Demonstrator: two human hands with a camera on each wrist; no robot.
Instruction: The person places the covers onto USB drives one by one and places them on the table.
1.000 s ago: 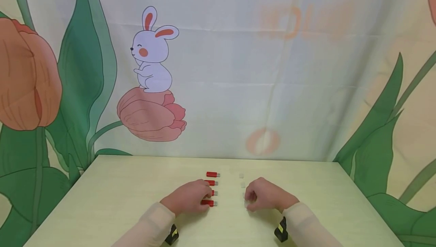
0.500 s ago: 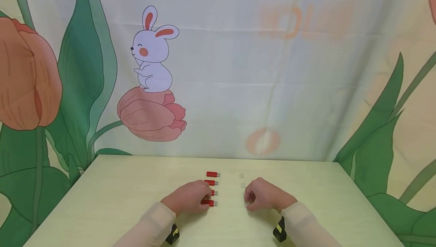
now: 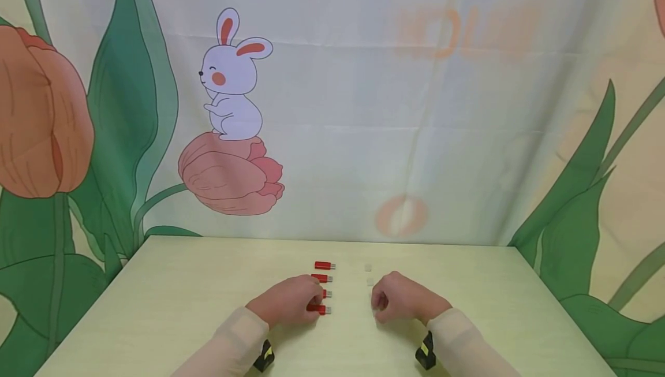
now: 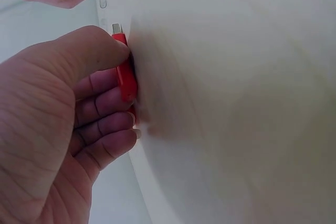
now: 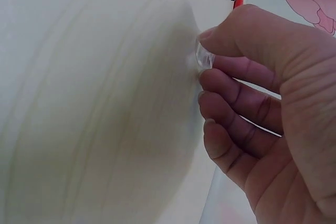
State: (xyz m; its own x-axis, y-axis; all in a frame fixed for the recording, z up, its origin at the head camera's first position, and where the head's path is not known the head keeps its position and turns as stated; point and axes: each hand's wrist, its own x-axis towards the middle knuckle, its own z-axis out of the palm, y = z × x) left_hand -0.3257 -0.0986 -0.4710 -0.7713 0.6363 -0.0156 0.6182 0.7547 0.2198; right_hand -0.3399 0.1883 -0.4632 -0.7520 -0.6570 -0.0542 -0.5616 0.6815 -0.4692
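My left hand [image 3: 287,301] pinches the nearest red USB stick [image 4: 126,80] between thumb and fingers, low at the tabletop. Its metal plug [image 3: 328,310] points right. Above it in the head view lie more red sticks in a column, among them the farthest USB stick [image 3: 322,265]; my fingers partly cover the middle ones. Across a small gap, my right hand [image 3: 408,299] holds a small clear plastic cap [image 5: 204,57] between thumb and forefinger, close to the table. Beyond that hand, two more clear caps lie flat, the farther cap [image 3: 368,268] and a nearer cap [image 3: 370,282].
Both hands work over a pale wooden table [image 3: 208,284]. Behind its back edge hangs a printed curtain [image 3: 332,105] with a rabbit and tulips. A black wrist strap piece [image 3: 265,356] shows under the left sleeve, another black piece [image 3: 426,352] under the right.
My right hand and forearm have shifted very slightly left. The left hand keeps its hold on the USB stick with almost no movement, and the loose sticks and caps lie where they were.
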